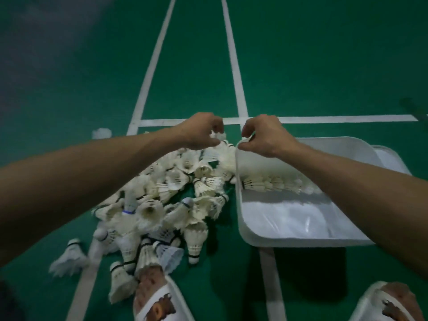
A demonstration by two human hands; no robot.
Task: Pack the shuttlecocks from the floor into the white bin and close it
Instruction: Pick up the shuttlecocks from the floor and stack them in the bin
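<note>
Two hands over a shuttlecock pile (171, 195) and white bin (240, 209).
Fingers of the left hand (201, 132) are curled round one shuttlecock (219, 136); fingertips of the right hand (265, 135) are pinched on the bin's far-left rim corner. The pile is spread lower left on the green floor (301, 66); a row of shuttlecocks (273, 184) is laid inside the bin, centre right.
</note>
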